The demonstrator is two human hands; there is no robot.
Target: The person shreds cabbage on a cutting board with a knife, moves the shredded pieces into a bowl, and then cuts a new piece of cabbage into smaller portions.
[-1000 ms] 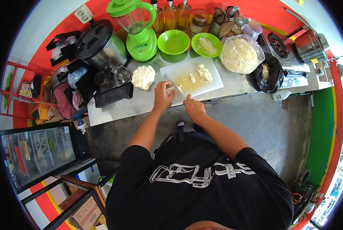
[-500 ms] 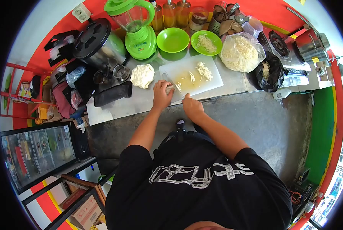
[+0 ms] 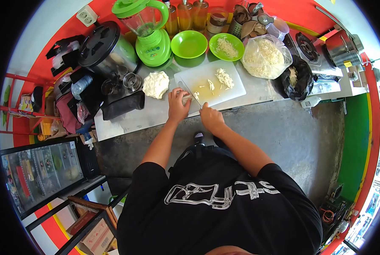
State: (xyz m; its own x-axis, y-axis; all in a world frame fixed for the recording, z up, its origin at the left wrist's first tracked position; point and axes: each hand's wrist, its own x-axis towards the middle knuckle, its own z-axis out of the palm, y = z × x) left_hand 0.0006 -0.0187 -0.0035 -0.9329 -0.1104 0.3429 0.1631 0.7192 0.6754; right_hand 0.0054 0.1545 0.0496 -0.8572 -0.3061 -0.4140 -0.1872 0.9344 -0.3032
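Noted: my left hand (image 3: 178, 108) has its fingers curled closely over a pale piece (image 3: 186, 98) at the near-left edge of the cutting board (image 3: 198, 75). My right hand (image 3: 212, 119) is closed round the knife (image 3: 197, 102), blade slanting forward-left, just right of the piece. Left is nearer; the piece's long axis I cannot tell.
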